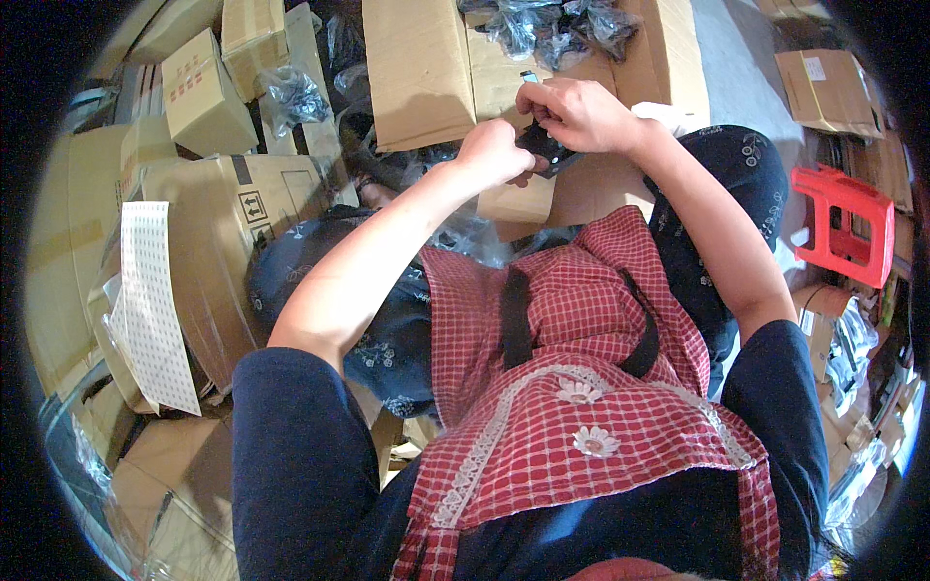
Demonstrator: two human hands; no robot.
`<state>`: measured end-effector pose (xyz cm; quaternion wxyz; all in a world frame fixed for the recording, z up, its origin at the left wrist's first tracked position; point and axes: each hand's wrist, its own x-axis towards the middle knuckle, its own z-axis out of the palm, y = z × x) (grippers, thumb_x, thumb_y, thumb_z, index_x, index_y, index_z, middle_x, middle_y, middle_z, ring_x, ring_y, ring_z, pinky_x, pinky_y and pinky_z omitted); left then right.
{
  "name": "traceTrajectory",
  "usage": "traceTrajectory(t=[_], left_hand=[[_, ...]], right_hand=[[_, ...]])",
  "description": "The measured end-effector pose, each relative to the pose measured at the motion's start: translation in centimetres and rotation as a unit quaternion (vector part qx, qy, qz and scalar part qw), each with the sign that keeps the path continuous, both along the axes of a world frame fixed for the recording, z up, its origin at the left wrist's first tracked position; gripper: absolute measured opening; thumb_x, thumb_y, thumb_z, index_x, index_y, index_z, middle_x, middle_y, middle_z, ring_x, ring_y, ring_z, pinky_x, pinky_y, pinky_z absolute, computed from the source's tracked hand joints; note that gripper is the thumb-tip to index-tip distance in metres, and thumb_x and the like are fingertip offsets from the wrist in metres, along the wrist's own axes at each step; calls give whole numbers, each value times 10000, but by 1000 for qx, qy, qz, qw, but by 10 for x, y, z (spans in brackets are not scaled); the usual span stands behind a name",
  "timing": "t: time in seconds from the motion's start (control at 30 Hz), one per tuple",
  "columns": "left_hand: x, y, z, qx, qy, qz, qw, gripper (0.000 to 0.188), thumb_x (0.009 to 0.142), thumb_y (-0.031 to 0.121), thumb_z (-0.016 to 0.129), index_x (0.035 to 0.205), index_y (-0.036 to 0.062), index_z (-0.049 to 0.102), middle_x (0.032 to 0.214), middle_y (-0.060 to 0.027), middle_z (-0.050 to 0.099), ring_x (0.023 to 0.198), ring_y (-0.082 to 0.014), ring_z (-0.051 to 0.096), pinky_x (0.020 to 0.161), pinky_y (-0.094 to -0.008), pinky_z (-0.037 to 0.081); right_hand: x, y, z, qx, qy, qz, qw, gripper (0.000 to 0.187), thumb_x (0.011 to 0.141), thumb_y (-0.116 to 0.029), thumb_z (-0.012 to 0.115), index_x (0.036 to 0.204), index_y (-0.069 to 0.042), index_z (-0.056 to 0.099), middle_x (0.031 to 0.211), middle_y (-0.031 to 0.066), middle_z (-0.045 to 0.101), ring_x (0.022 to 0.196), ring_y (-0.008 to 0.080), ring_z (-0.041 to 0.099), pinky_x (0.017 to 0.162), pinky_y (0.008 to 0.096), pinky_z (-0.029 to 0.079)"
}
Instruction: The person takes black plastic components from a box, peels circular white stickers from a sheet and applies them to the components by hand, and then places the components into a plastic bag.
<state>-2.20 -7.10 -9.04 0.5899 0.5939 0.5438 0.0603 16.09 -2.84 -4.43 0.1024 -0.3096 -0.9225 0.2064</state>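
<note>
Both of my arms reach forward over an open cardboard box [418, 73]. A small black flat part [539, 143] is between my hands, its exact kind unclear. My left hand [496, 155] is closed on its near left edge, with the fingers curled under. From above, my right hand [572, 113] pinches the same part with thumb and fingers. A small light-blue tip [528, 76] shows just past the right fingers. Beyond my hands, clear plastic bags with dark contents [557, 29] lie on the box.
Cartons stand stacked at the left, including a large one [218, 213] with a white printed sheet [160, 310] on it. A red plastic stool [845, 225] is at the right, below another carton [830, 92]. More plastic wrapping [294, 99] lies far left.
</note>
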Motion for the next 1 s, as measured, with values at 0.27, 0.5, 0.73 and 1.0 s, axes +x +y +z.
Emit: traceTrajectory(t=[0.27, 0.5, 0.73, 1.0], left_hand=[[-3, -3, 11, -11, 33, -11, 999, 227, 757, 213, 728, 857, 11, 699, 732, -82, 709, 669, -167, 705, 642, -295, 555], [0, -3, 11, -60, -1, 1, 998, 171, 777, 190, 682, 836, 30, 698, 723, -77, 703, 634, -161, 684, 623, -285, 545], [-4, -7, 17, 67, 45, -68, 994, 235, 752, 250, 691, 782, 16, 698, 660, -118, 677, 645, -224, 683, 646, -352, 533], [-3, -2, 5, 108, 72, -124, 984, 226, 716, 279, 733, 726, 53, 725, 727, -168, 700, 812, -257, 718, 773, -382, 529]], right_hand=[[-6, -10, -2, 92, -47, 46, 994, 344, 697, -78, 638, 1029, -58, 547, 811, 132, 625, 789, 327, 651, 653, 437, 534], [-10, -12, -4, 138, -55, 61, 987, 351, 677, -72, 661, 1007, -59, 541, 835, 101, 623, 824, 294, 649, 699, 406, 539], [-12, -14, 1, 170, -56, 72, 981, 357, 656, -98, 696, 975, -59, 541, 811, 99, 631, 823, 296, 655, 724, 400, 542], [16, 22, -3, 147, -195, -227, 943, 377, 859, -385, 676, 1056, -106, 515, 798, 134, 666, 742, 270, 693, 601, 368, 560]])
